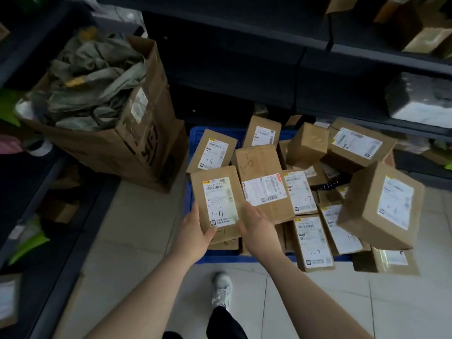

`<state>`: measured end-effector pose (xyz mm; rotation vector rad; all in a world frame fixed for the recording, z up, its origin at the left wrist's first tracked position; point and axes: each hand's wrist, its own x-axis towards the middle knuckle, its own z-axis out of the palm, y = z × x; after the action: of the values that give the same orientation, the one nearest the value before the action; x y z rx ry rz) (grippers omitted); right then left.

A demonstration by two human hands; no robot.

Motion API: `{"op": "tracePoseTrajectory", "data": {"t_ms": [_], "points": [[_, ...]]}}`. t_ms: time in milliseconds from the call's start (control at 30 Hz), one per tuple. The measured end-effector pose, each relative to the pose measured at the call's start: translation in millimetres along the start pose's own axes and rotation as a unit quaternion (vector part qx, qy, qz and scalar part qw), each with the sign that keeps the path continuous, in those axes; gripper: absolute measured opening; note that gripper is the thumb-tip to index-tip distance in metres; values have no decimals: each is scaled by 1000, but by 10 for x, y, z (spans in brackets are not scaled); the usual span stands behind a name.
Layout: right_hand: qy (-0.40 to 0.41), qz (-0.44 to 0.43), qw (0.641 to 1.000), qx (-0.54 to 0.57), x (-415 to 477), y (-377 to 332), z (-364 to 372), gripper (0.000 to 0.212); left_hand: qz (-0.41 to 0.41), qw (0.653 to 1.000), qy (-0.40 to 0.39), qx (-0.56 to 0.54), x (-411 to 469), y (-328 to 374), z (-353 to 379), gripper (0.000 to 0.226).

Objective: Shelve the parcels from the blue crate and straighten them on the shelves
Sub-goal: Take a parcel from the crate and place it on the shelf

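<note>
Nearest are two bare forearms reaching forward over a dark trouser leg and a pale shoe (221, 288) on the tiled floor; at their ends the left hand (193, 234) and right hand (256, 228) meet at one parcel (220, 199) marked "1-6". Going left to right: a dark shelf unit (80, 241) runs along the left side; beside it stands a big cardboard box (146, 148) stuffed with grey-green bags; then comes the blue crate (194, 135), heaped with brown parcels that spill past its right side; behind and to the right rise more shelves (367, 53), carrying a few boxes and a silver-wrapped bundle (420, 101).

The parcel lies over the crate's near left corner, label up; its long axis runs away from the person, leaning a little left at the far end; its near short edge sits between the two hands. The left hand grips the near left corner, thumb on the label, its other fingers hidden below; the right hand's fingers (249, 209) lie loosely extended along the right long edge, and whether they press it I cannot tell. Whether the parcel is clear of the box beneath is also unclear. I judge the lift turns on the left hand, which has the surer hold; which shelf answers to "1-6" does not show.
</note>
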<state>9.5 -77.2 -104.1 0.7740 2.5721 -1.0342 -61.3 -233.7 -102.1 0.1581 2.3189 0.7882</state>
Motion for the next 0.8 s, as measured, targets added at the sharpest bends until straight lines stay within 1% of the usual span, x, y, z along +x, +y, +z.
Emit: {"op": "tracePoseTrajectory", "data": {"t_ms": [33,167,200,233,267,333,433,567,700,800], "points": [[-29,-19,999,-17,96,18,69,40,-40,999,6,-29,26,-37,44,86],[-39,-6,999,3,137,-131,116,56,-63,995,-19,-74,-5,-30,-35,95],[-37,-2,999,10,114,-136,119,58,-62,993,-11,-95,14,-17,-24,95],[-32,-55,998,-6,-40,-486,123,59,-63,990,42,-119,-254,-113,-335,95],[-36,-103,994,-30,-194,-861,93,58,-54,982,93,-154,-508,-211,-644,95],[-21,-121,992,-23,-184,-864,68,57,-35,981,91,-165,-458,-241,-637,95],[11,-143,989,-33,-224,-825,52,56,-30,972,88,-216,-503,-242,-641,96],[58,-167,984,-31,-309,-778,-49,57,-12,957,107,-268,-588,-190,-653,98],[78,-214,974,11,-452,-790,-179,56,5,950,118,-291,-740,-143,-707,95],[74,-223,970,56,-510,-912,-253,55,14,942,127,-310,-850,-109,-827,93]]}}
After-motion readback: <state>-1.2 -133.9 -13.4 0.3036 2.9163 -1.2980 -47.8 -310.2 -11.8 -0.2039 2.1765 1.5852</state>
